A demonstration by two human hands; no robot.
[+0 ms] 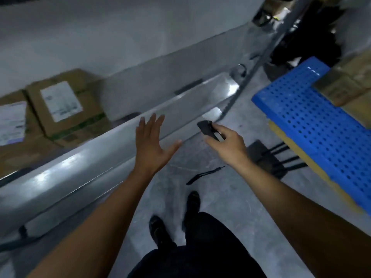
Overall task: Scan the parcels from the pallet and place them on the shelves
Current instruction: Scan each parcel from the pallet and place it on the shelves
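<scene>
Black shoes (156, 229) stand on the grey concrete floor (230, 197). The left hand (152, 145) is spread flat and holds nothing, over the grey metal shelf (90, 157). The right hand (226, 145) grips a small black handheld scanner (207, 129). Brown cardboard parcels with white labels (66, 105) sit on the shelf at left. Blurred brown boxes (351, 83) rest on the blue perforated plastic pallet (313, 121) at right.

Parcel labels (61, 101) blurred, unreadable; pallet boxes (349, 83) cut by right edge; scanner (206, 128) half hidden in right hand (226, 142).
</scene>
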